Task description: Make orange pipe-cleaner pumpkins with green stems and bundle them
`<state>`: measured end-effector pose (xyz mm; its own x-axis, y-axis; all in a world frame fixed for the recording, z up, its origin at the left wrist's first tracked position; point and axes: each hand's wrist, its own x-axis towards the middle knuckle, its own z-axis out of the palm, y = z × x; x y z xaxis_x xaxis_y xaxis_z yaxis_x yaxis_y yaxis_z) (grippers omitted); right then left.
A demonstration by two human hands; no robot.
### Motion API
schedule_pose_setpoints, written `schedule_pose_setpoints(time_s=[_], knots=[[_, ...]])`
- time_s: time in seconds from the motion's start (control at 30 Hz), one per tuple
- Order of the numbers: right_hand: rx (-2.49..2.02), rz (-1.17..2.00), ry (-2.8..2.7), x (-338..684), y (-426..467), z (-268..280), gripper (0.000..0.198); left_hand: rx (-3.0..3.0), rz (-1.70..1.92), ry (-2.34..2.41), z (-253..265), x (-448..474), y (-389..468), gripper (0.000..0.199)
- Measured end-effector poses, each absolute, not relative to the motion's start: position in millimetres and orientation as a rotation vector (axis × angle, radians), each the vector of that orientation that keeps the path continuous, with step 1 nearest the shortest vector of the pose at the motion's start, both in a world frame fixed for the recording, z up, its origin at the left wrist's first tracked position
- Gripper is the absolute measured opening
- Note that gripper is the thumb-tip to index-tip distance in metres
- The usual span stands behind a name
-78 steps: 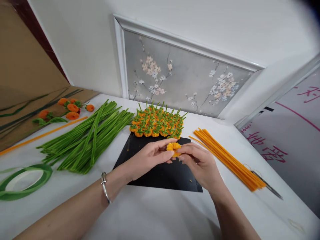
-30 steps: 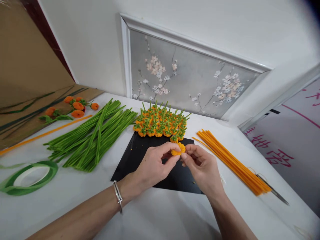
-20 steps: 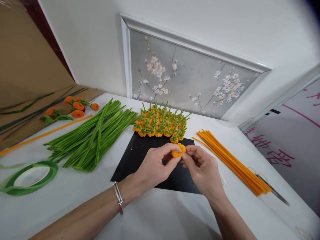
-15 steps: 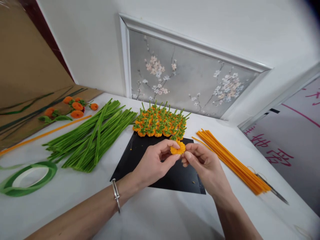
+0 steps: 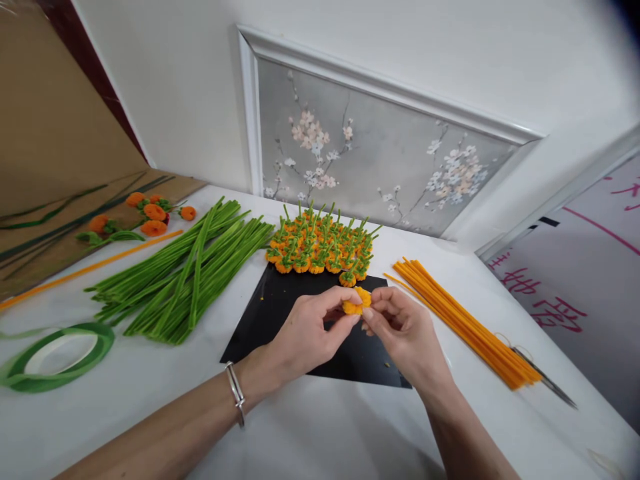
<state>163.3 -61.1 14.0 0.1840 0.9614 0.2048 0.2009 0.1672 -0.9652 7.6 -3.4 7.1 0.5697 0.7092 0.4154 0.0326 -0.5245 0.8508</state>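
Between my two hands is a small yellow-orange pipe-cleaner flower [image 5: 357, 302], held above a black sheet [image 5: 260, 327]. My left hand [image 5: 313, 327] pinches its left side between thumb and fingers. My right hand [image 5: 403, 327] grips its right edge with thumb and fingertips. Just beyond the sheet's middle stand rows of finished-looking orange flower heads [image 5: 316, 268] with green stems pointing up. One such flower [image 5: 347, 279] sits nearest my fingers. The underside of the held flower is partly hidden by my fingers.
Green pipe cleaners [image 5: 185, 267] lie in a pile at left, near a roll of green tape [image 5: 107, 343]. Orange pipe cleaners [image 5: 465, 323] lie at right beside pointed scissors or tweezers [image 5: 555, 387]. Orange flowers [image 5: 155, 212] rest on cardboard at the back left. A wall [image 5: 190, 100] bounds the table.
The flower has tilted between my fingers, its face less turned toward me. My right fingers have shifted slightly left onto its lower edge.
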Motion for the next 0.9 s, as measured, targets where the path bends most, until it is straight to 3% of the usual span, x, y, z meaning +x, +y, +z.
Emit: schedule_pose_setpoints(time_s=[0.17,0.47,0.7,0.9], knots=[[-1.308,0.955,-1.329,180.7,-63.0,21.2,0.024,1.728,0.902,0.503,5.1,10.2,0.0,0.024],[-1.254,0.82,-1.284,193.2,-59.5,21.9,0.025,1.565,0.828,0.502,6.0,10.9,2.6,0.053],[-1.342,0.744,-1.336,177.6,-63.3,24.1,0.028,1.681,0.836,0.556,9.6,8.2,2.1,0.026],[-1.347,0.74,-1.329,170.9,-63.3,23.7,0.02,1.423,0.81,0.522,14.0,12.6,-1.3,0.011]])
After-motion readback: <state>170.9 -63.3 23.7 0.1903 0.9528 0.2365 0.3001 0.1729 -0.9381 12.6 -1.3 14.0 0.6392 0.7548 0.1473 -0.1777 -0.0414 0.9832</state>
